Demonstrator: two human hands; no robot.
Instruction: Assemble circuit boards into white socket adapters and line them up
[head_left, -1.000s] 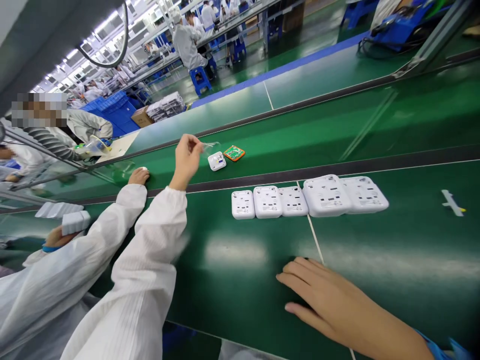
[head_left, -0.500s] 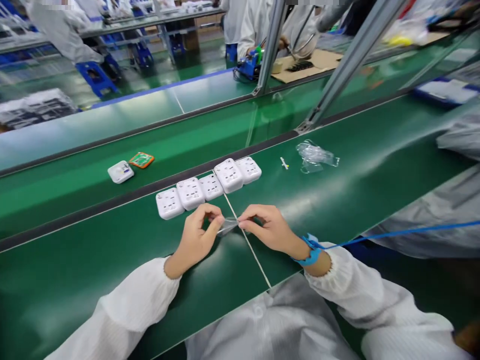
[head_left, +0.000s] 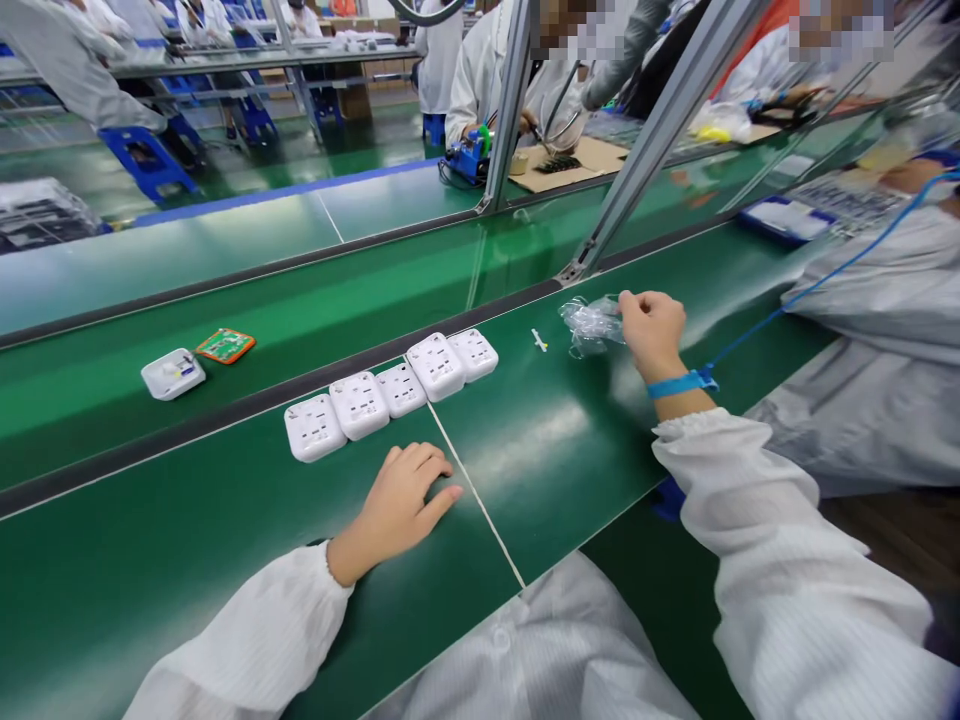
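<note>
My left hand [head_left: 405, 500] rests on the green work surface with its fingers apart and nothing in it. Just beyond it stands a row of several white square plastic housings [head_left: 359, 405] with small slots in their faces. Over at the right, my right hand [head_left: 654, 325], with a blue strap on its wrist, has its fingers pinched together at a crumpled heap of clear plastic film [head_left: 591, 322]. A bit of film shows at its fingertips. Left of the heap lies a small white piece with a yellow tip [head_left: 540, 341].
On the conveyor belt [head_left: 97, 400] lie an open white housing [head_left: 172, 374] and an orange-edged green circuit board [head_left: 226, 346]. Metal posts [head_left: 510, 110] rise behind the surface. A blue tray [head_left: 787, 218] stands at the far right, near another person's sleeve. A blue cord [head_left: 825, 282] runs from my right wrist.
My hands have parted; both were pinching a clear film piece before. My right hand has moved right and away to the film heap, while my left hand has opened onto the surface.
</note>
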